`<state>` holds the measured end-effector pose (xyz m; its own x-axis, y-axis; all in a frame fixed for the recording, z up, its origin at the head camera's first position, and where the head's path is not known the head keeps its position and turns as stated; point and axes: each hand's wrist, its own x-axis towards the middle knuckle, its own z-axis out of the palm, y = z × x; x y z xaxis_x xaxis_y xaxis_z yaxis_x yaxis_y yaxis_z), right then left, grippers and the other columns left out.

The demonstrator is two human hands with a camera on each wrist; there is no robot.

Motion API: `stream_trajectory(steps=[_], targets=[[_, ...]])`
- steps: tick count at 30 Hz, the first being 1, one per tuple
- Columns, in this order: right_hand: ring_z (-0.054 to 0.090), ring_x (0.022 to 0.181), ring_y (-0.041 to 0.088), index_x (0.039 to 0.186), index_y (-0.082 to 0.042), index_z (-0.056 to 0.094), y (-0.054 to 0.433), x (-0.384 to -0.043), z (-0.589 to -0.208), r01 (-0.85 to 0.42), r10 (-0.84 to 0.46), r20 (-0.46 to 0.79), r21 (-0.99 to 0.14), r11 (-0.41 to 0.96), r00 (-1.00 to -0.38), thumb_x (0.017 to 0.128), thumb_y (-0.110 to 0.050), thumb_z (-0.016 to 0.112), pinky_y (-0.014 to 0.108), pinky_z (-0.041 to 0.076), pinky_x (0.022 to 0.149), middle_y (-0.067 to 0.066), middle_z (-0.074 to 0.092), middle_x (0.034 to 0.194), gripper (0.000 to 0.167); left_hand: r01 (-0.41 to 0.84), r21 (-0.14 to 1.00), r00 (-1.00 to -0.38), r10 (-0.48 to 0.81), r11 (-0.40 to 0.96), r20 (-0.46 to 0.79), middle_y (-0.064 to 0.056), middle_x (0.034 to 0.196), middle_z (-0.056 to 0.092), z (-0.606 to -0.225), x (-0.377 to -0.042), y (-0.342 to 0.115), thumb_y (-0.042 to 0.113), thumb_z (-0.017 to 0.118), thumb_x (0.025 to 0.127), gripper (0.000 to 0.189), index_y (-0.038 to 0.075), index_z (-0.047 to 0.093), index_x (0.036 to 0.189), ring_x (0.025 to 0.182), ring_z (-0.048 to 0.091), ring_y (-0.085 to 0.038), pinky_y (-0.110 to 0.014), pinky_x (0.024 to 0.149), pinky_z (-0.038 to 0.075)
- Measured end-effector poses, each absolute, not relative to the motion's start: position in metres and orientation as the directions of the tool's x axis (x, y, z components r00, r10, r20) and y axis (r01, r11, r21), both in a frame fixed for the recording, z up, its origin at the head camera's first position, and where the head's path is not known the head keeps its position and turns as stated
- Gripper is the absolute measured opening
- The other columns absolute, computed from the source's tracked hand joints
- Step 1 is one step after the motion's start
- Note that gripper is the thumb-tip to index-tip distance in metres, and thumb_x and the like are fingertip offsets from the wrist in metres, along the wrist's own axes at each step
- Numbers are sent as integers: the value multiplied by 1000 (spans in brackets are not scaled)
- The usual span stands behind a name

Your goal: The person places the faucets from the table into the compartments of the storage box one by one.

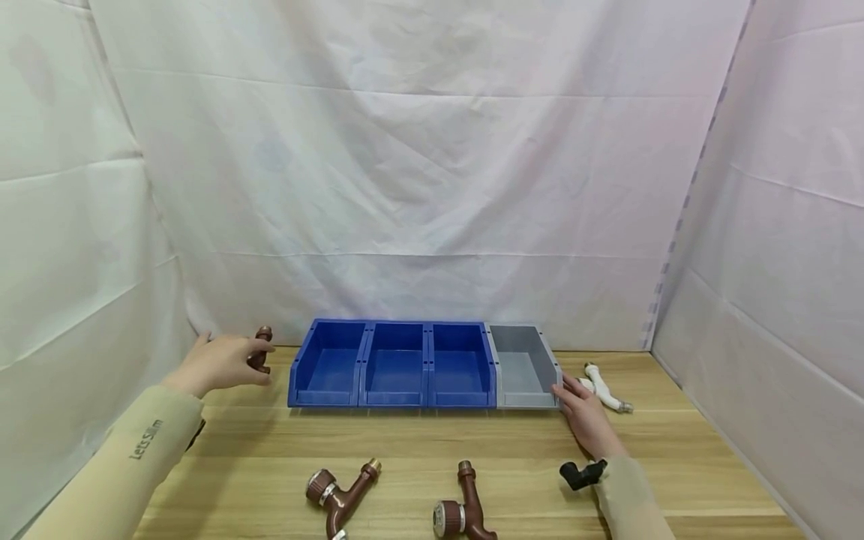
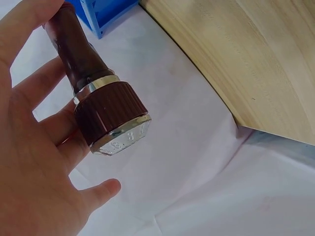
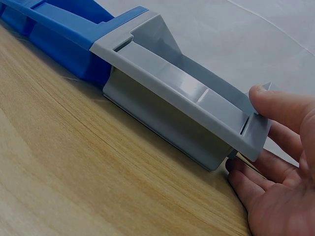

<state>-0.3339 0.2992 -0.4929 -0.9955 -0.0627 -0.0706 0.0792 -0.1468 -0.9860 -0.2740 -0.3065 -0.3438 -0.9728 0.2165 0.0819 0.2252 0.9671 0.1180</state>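
At the far left of the table, my left hand (image 1: 223, 364) holds a brown tap (image 1: 264, 334) between thumb and fingers. In the left wrist view the tap's ribbed round knob (image 2: 110, 110), with its silvery ring and clear cap, points away from the palm. My right hand (image 1: 589, 421) grips the front right corner of a grey bin (image 1: 528, 400), at the right end of the bin row. In the right wrist view the thumb (image 3: 283, 105) lies on the bin's rim and the other fingers are at its outer side and underside.
Three blue bins (image 1: 394, 400) adjoin the grey bin on its left. A white tap (image 1: 604, 386) lies beyond the right hand. Two more brown taps (image 1: 347, 502) lie near the front of the wooden table (image 1: 398, 439). White cloth (image 1: 432, 187) encloses the back and sides.
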Motion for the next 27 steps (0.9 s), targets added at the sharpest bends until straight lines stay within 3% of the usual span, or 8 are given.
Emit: stream_trajectory(steps=[10,27], targets=[[48,107,-7,155,-4,17,298,-334,-490,86,-67,-77,-984,-156,-995,100,-17,54,15,40,93,15,20,155,67,225,128,-973,215,966,89,-21,117,65,-338,-273,-299,52,78,71,68,12,66,125,111,55,-48,-79,92,14],[47,109,-6,155,-4,15,301,-334,-491,96,-84,-83,-982,-162,-993,100,-16,54,14,40,94,16,18,156,68,245,127,-967,234,961,98,-11,111,68,-329,-278,-287,49,79,72,68,11,64,128,112,56,-44,-78,96,10]])
